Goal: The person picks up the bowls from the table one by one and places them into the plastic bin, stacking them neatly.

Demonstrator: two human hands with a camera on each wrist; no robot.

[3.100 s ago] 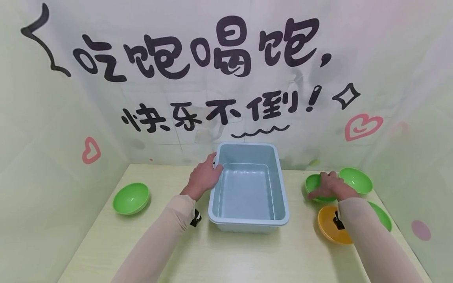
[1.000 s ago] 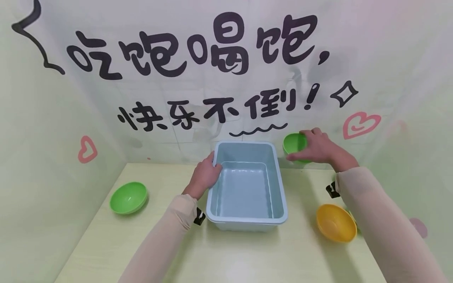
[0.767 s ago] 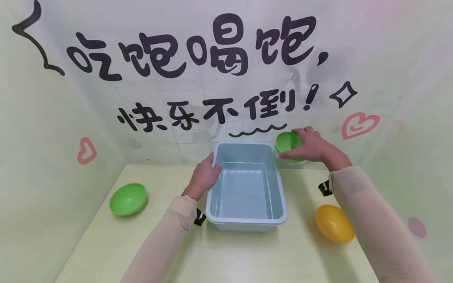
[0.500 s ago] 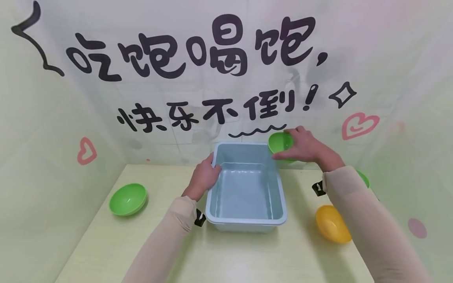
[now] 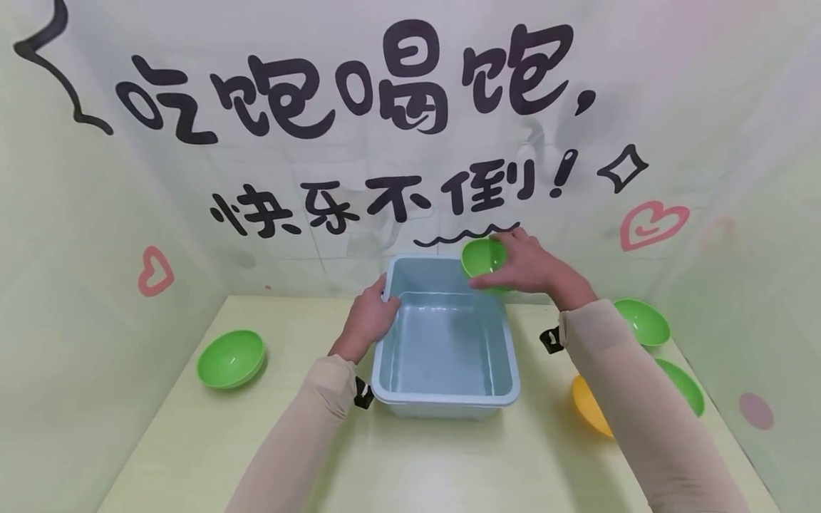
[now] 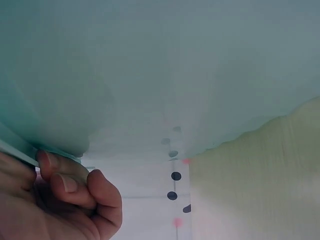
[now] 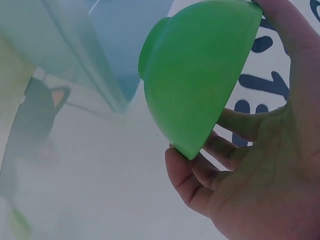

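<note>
A light blue rectangular basin stands at the middle of the table. My left hand grips its left rim; in the left wrist view the curled fingers lie under the rim against the outer wall. My right hand holds a green bowl above the basin's far right corner. The right wrist view shows that bowl tilted on its side, with thumb and fingertips pinching opposite parts of its rim. Nothing is visible inside the basin.
One green bowl sits at the left of the table. At the right are two more green bowls, a far one and a nearer one, and an orange bowl partly behind the right sleeve. A printed curtain hangs behind the table.
My right hand took the green bowl from the right-hand group, raised it and carried it left, from beside the basin to over its far right corner. The left hand stays on the rim.
</note>
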